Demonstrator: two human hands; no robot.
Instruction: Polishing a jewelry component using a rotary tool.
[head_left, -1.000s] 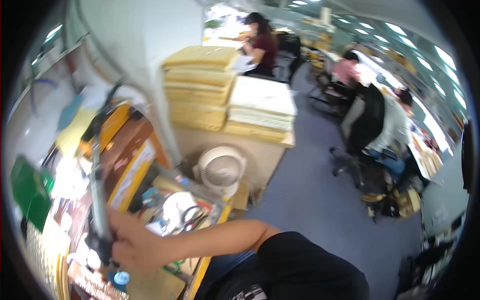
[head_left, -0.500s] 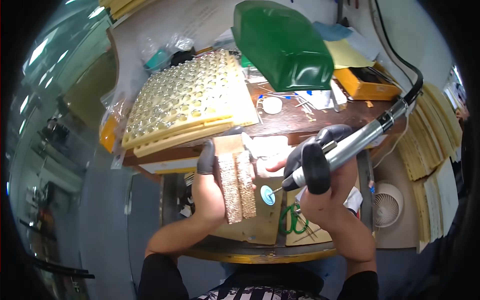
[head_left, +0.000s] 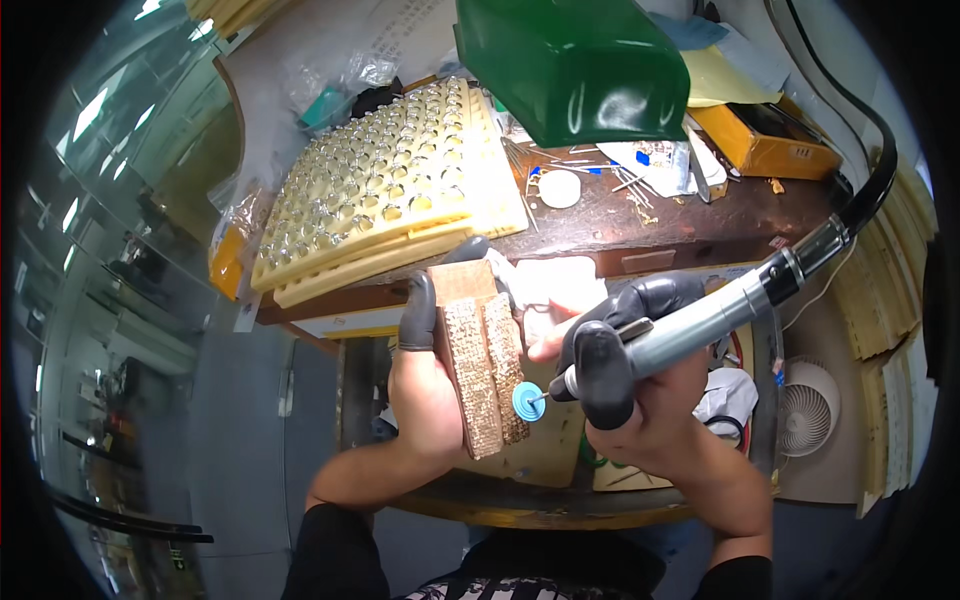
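My left hand (head_left: 428, 385), black covers on its thumb and a finger, is closed around a brown block (head_left: 462, 280) with two rough gold-brown strips (head_left: 470, 375) running along its upper side. My right hand (head_left: 640, 375), also with black finger covers, grips a silver rotary handpiece (head_left: 695, 320) pointing left. At its tip a small round light-blue disc (head_left: 528, 401) sits by the right edge of the strips; whether it touches them I cannot tell. A crumpled white cloth or tissue (head_left: 560, 282) shows between my hands, partly behind my fingers.
Beyond my hands a cream tray (head_left: 400, 190) holds many shiny rings on the bench. A green plastic hood (head_left: 600, 80), a round white piece (head_left: 559, 188), thin rods and an orange box (head_left: 765, 145) stand right of it. A white fan (head_left: 808, 405) is at right.
The blue disc has moved left, from apart from the block to right beside its strips. The block has tilted slightly. My whole view has shifted a little.
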